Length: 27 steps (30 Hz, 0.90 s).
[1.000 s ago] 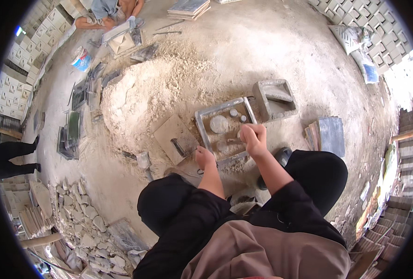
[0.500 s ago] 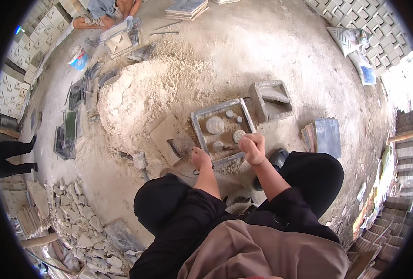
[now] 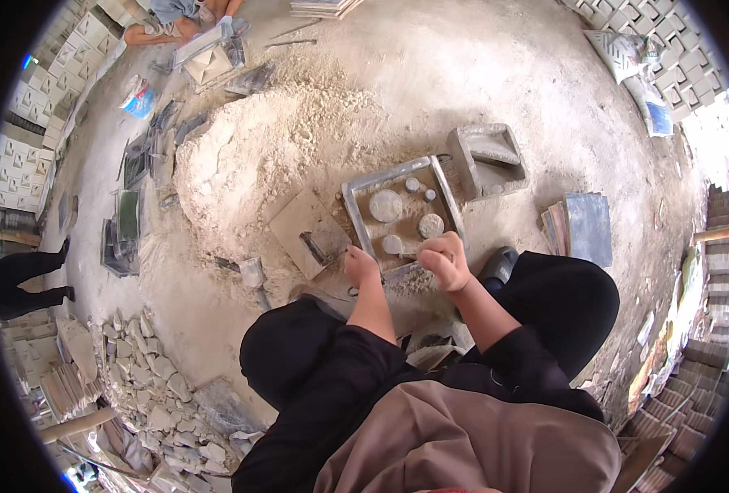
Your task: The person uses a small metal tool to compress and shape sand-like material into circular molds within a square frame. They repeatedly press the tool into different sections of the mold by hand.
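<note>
A square metal mould frame (image 3: 389, 172) lies in front of me, with several round grey discs and pegs in it. The large disc (image 3: 386, 206) sits left of centre; a speckled disc (image 3: 431, 226) is close to my right hand. My left hand (image 3: 362, 267) is closed beside the frame's near left corner. Over the near right side, my right hand (image 3: 444, 261) is closed with its knuckles up. What either fist holds is hidden. Left of the frame, a square tile-like plate (image 3: 295, 223) carries a dark rectangular block (image 3: 313, 248).
A pale powder heap (image 3: 241, 156) spreads at the left, with a mallet-like tool (image 3: 252, 274) nearer me. A grey box mould (image 3: 487, 160) stands right of the frame, near stacked plates (image 3: 588, 230). Broken pieces (image 3: 151, 386) lie lower left. Another person (image 3: 179, 25) works at the far left.
The view has shifted slightly. My right hand has drawn back a little toward me, away from the speckled disc, which shows more fully. My left hand stays by the frame's corner.
</note>
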Each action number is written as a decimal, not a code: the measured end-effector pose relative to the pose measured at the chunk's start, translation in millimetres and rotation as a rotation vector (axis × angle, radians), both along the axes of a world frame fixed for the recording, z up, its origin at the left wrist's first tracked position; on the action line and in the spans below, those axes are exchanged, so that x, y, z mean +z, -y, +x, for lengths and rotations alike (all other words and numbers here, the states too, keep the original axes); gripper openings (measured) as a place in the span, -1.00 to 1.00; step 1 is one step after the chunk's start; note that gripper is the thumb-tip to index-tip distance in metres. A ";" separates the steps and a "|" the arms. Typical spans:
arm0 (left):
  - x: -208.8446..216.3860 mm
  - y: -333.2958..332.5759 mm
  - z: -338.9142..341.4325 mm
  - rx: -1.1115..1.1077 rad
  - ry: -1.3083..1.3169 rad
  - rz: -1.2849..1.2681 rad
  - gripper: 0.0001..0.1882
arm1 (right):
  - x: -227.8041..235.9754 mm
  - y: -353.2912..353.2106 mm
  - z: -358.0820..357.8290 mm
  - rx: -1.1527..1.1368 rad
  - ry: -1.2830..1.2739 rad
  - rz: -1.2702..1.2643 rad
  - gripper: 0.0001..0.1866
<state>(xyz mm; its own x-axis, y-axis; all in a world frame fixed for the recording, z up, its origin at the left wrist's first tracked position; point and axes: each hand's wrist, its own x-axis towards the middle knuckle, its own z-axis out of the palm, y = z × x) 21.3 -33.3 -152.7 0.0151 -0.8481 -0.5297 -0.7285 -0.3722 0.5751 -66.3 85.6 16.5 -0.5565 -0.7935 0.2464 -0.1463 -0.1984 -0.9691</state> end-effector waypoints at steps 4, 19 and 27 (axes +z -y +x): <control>0.9 0.6 2.1 0.063 -0.015 0.017 -0.44 | -2.7 1.6 -10.7 -0.008 0.161 -0.077 -0.77; -5.4 0.8 -5.6 0.032 0.028 -0.014 -0.45 | -3.3 20.5 15.8 0.148 0.119 -0.178 -0.73; -10.1 2.9 -4.1 0.018 0.036 -0.053 -0.45 | -4.3 28.7 32.8 0.044 -0.127 -0.180 -0.72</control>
